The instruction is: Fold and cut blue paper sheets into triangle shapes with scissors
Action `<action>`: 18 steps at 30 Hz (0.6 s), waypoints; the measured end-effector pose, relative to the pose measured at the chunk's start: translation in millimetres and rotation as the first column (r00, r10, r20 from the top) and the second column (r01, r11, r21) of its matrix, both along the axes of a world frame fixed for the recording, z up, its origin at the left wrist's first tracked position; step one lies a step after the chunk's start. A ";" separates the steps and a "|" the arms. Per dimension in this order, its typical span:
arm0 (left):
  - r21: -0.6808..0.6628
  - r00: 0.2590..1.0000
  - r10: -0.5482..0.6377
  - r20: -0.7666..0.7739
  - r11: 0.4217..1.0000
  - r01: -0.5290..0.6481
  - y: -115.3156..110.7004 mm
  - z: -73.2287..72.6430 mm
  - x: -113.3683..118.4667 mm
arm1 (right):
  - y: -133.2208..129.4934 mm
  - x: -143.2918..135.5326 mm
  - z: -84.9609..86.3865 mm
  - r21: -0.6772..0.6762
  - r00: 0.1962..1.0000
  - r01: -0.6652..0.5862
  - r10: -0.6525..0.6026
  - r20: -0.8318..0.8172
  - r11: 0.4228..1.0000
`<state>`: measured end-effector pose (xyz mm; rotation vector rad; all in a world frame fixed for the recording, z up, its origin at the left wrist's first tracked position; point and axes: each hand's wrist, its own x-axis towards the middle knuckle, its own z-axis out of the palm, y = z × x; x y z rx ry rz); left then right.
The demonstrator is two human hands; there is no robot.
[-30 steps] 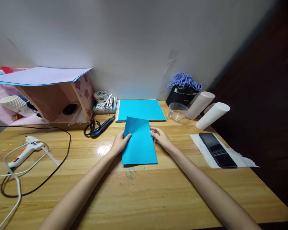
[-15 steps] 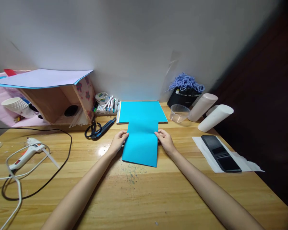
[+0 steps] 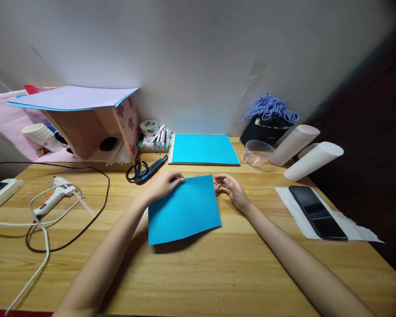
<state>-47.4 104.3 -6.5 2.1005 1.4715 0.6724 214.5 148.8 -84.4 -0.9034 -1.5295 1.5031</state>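
Note:
A sheet of blue paper point(image 3: 185, 211) is held slightly above the wooden table, tilted, with its shadow below the near edge. My left hand point(image 3: 166, 182) pinches it at the upper left edge, thumb on top and the other fingers partly hidden. Just past the sheet's upper right corner is my right hand point(image 3: 229, 189), its fingers loosely curled and apart, with nothing seen in them. Behind both hands a stack of coloured paper point(image 3: 204, 149), blue on top, lies by the wall.
Scissors point(image 3: 137, 171) and a utility knife point(image 3: 152, 169) lie left of the stack, near markers point(image 3: 158, 138). At left are a glue gun point(image 3: 57, 193) with cords and an open box point(image 3: 86, 127). A clear bowl point(image 3: 259, 153), white rolls point(image 3: 313, 160) and a phone point(image 3: 317, 211) stand or lie right.
The blue sheet has come toward me, away from the stack, and turned so its wide side faces me. My right hand has let go of its edge; my left still grips it.

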 end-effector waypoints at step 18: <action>0.113 0.999 0.032 0.015 0.993 -0.034 -17.2 -49.0 58.2 | -27.1 -25.0 12.2 0.574 0.893 -0.058 -0.214 0.395 0.817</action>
